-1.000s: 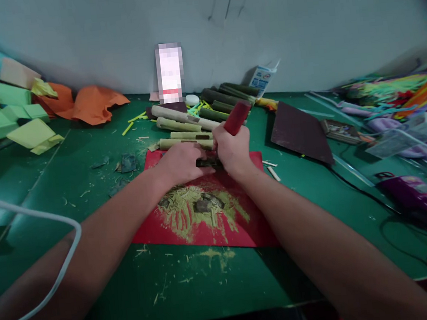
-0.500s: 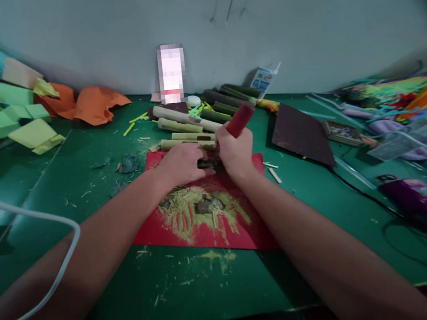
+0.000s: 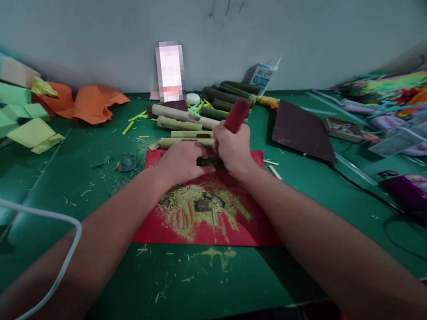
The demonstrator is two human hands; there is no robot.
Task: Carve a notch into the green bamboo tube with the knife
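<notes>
My left hand (image 3: 183,161) is closed around a dark green bamboo piece (image 3: 209,161) and presses it over the red sheet (image 3: 148,231). My right hand (image 3: 234,147) is wrapped round the red handle of a tool (image 3: 238,116), which tilts up to the right. The tool's working end is hidden by the hand, at the right end of the bamboo. Just beyond the hands lie pale bamboo tubes (image 3: 180,125), some with slots cut in them. Yellowish dust and shavings (image 3: 183,215) cover the middle of the sheet, with dark scraps (image 3: 204,204) among them.
Green bamboo tubes (image 3: 222,96) lie near the wall beside a small carton (image 3: 264,78). A phone (image 3: 170,71) stands against the wall. Folded papers (image 3: 13,119) fill the left; a dark board (image 3: 301,130) and a purple device (image 3: 415,198) are right. A white cable (image 3: 75,233) crosses my left arm.
Both hands stay at the same place on the bamboo. The red handle has shifted very slightly left, and the whole view has moved a little.
</notes>
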